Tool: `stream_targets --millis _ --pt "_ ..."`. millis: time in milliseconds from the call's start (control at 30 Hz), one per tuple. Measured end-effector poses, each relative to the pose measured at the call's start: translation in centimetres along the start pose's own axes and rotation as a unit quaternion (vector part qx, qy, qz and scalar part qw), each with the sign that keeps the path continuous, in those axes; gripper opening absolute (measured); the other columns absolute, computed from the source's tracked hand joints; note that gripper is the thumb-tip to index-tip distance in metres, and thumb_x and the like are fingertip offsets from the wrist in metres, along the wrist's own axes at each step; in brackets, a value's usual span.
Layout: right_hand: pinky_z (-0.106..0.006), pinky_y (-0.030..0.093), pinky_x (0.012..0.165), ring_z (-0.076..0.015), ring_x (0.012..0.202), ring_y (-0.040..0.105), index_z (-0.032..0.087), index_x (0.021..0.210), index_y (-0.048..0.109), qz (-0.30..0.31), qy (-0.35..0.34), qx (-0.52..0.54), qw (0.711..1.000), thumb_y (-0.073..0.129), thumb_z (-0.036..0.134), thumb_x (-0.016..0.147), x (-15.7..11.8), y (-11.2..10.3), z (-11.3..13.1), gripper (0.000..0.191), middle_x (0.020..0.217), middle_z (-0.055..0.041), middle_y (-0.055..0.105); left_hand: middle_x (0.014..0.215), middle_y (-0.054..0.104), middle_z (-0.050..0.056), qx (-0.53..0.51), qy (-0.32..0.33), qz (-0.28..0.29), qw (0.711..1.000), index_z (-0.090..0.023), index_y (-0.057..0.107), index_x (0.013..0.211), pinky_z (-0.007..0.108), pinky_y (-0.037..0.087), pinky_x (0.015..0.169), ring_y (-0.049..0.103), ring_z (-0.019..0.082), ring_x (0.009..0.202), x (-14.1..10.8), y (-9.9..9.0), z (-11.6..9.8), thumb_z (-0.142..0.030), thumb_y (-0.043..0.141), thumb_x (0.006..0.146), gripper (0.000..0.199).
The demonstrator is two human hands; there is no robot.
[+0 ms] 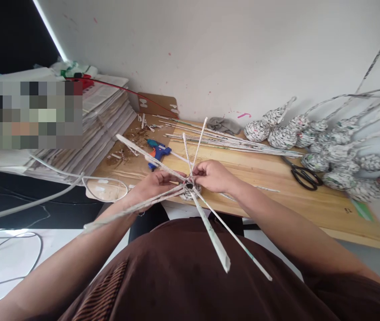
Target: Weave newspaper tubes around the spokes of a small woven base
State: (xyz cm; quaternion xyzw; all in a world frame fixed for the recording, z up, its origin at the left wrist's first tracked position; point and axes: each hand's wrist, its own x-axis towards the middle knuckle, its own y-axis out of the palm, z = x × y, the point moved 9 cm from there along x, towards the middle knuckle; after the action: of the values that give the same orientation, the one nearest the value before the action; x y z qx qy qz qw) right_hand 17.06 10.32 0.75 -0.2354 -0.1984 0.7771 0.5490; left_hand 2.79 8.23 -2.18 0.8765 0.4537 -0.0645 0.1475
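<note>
A person in a brown top sits at a wooden table, holding a small woven paper piece (191, 194) at the near edge, in front of the body; the left hand (156, 182) has its fingers curled around the left side of the piece, gripping it; the right hand (214, 176) is bent in from the other side, thumb and fingertips closed on the rim, though exactly which strand they pinch cannot be told; rolled paper strips (211, 228) fan out from the round, dark opening, some pointing toward the wall, some to the left and two reaching over the lap; beyond the left hand, a blue glue gun (159, 154) lies on its side near scattered paper scraps (143, 121); a sheaf of thin paper rods (230, 145) stretches across the table (310, 214), its right end near black-handled scissors (305, 177); at right, a cluster of rounded woven paper forms (281, 137), several with long tails, crowds the far side; a gray cloth (223, 125) rests against the white wall (210, 53); at left rises a tall stack of papers (111, 117), with a pale cable (56, 198) looping below it
</note>
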Motion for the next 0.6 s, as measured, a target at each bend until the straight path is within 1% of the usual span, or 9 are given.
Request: stream_targets --millis 67,133,267,400,467,533,600 --pt "-0.021 0.046 0.063 -0.0108 0.063 0.062 0.016 0.074 0.069 0.000 0.030 0.021 0.999 0.068 0.007 0.076 0.0 0.0 -0.6 0.010 0.071 -0.0006 0.071 0.103 0.078 0.009 0.000 0.020 -0.003 1.000 -0.015 0.073 0.104 0.034 0.056 0.093 0.073 0.022 0.098 0.1 -0.1 -0.3 -0.028 0.086 0.072 0.037" --pt "-0.020 0.046 0.061 -0.0103 0.061 0.061 0.016 0.072 0.068 0.001 0.053 0.035 0.998 0.068 0.005 0.074 0.0 0.1 -0.9 0.011 0.069 0.0000 0.070 0.103 0.077 0.010 -0.012 0.024 -0.004 1.000 -0.013 0.074 0.102 0.032 0.055 0.093 0.072 0.022 0.098 0.1 0.0 -0.5 -0.026 0.086 0.071 0.036" --pt "-0.021 0.044 0.059 -0.0105 0.059 0.059 0.017 0.068 0.067 0.000 0.049 0.025 0.999 0.068 0.006 0.072 0.1 0.0 -0.5 0.012 0.064 0.0014 0.068 0.102 0.076 0.010 -0.075 -0.010 -0.001 0.997 -0.014 0.071 0.111 0.033 0.056 0.089 0.073 0.020 0.091 0.3 0.4 -0.4 -0.022 0.086 0.068 0.047" --pt "-0.023 0.044 0.057 -0.0127 0.058 0.060 0.017 0.068 0.067 0.008 0.062 0.031 0.998 0.068 0.008 0.071 0.0 0.0 -0.6 0.010 0.062 0.0006 0.067 0.104 0.074 0.009 -0.095 -0.013 -0.002 0.995 -0.015 0.069 0.116 0.034 0.055 0.090 0.072 0.020 0.092 0.1 0.8 -1.2 -0.017 0.085 0.066 0.053" --pt "-0.024 0.044 0.057 -0.0128 0.057 0.060 0.016 0.069 0.068 0.008 0.068 0.046 0.997 0.067 0.007 0.071 -0.1 -0.1 -0.6 0.010 0.063 0.0001 0.068 0.105 0.073 0.009 -0.085 -0.019 -0.002 0.996 -0.016 0.069 0.115 0.034 0.055 0.088 0.071 0.020 0.091 -0.1 0.9 -1.4 -0.019 0.084 0.068 0.049" --pt "-0.024 0.045 0.058 -0.0125 0.058 0.060 0.016 0.070 0.068 0.003 0.070 0.056 0.996 0.066 0.005 0.071 -0.1 -0.1 -0.7 0.011 0.065 -0.0004 0.069 0.102 0.073 0.008 -0.055 -0.025 -0.007 0.998 -0.016 0.070 0.110 0.032 0.054 0.084 0.070 0.019 0.089 -0.2 0.9 -1.3 -0.025 0.082 0.073 0.041" --pt "-0.023 0.047 0.060 -0.0121 0.058 0.060 0.015 0.070 0.068 0.001 0.071 0.064 0.995 0.065 0.004 0.071 -0.2 -0.1 -0.8 0.012 0.065 -0.0007 0.069 0.101 0.072 0.008 -0.012 -0.013 -0.018 1.000 -0.015 0.070 0.105 0.031 0.053 0.080 0.068 0.017 0.087 -0.1 0.5 -1.2 -0.032 0.081 0.075 0.036"
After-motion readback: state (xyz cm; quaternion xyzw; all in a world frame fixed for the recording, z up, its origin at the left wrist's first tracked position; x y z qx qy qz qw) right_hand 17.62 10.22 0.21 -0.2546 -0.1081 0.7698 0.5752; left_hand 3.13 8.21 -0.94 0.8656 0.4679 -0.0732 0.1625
